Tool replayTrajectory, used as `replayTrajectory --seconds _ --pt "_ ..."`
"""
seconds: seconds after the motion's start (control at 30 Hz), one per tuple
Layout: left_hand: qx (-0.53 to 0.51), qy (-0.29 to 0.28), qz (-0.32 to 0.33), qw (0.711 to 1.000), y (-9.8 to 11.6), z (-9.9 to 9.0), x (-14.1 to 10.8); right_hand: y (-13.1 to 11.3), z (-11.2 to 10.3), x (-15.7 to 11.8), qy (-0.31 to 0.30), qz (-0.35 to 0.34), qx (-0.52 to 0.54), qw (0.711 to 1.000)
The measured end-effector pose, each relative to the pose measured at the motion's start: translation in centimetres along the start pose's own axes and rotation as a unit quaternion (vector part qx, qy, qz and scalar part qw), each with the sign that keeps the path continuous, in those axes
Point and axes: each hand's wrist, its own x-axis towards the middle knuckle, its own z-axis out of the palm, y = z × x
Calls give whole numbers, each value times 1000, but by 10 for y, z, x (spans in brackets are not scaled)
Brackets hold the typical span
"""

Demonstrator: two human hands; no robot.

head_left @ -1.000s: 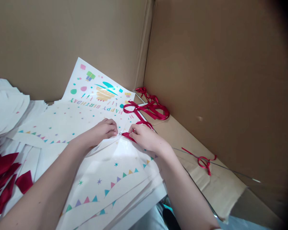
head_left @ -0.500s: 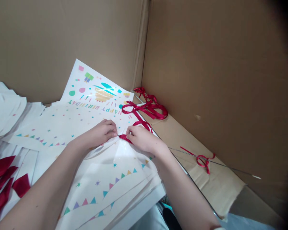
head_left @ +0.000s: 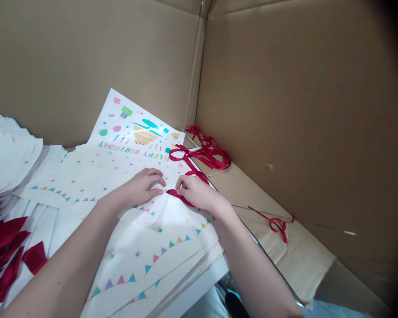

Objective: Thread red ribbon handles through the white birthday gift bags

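Observation:
White printed sheets (head_left: 126,238) with bunting and stars lie stacked under both hands. My left hand (head_left: 148,184) rests on the top sheet with thumb and fingers apart, just left of a red ribbon's pointed tip. My right hand (head_left: 194,190) has its thumb and fingers closed on the red ribbon (head_left: 179,196), which passes under the hand. More red ribbon (head_left: 208,155) lies in loops beyond the right hand, over the sheet's edge. A "HAPPY BIRTHDAY" print (head_left: 135,128) shows at the back of the stack.
Cardboard walls (head_left: 285,110) rise behind and to the right. At the left are fanned white sheets (head_left: 13,159) and red ribbon pieces (head_left: 6,247). A thin rod (head_left: 262,211) and a small ribbon loop (head_left: 278,226) lie on the right-hand cardboard.
My left thumb and fingers have parted, and the raised fold of sheet beside them has dropped flatter. The whole view has shifted slightly.

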Motion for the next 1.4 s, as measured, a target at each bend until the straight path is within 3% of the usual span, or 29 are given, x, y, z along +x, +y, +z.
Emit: replayTrajectory --seconds 0.13,0.33,0.6,0.77,0.93,1.1,1.27,1.4 --pt "12 -12 0 1000 4 0 -1 1 1 0 16 -8 -14 1000" --pt "-5 -7 19 1000 4 0 -2 2 3 2 -6 1 9 1000" --pt "27 -17 -22 999 -7 4 -5 -8 8 -4 9 -19 -9 1000" --pt "21 -28 -38 999 -11 4 -6 -11 7 -6 -19 -28 -8 999" --pt "18 -29 -22 999 -9 5 -5 -10 12 -3 22 -7 -22 999" --pt "1 -16 -30 999 -7 8 -3 -13 20 0 14 -27 -4 1000" --pt "25 -17 -46 998 -12 9 -6 -13 9 -6 21 -17 -10 1000" --pt "28 -20 -53 998 -13 4 -9 -4 -7 -29 -11 13 -18 1000"
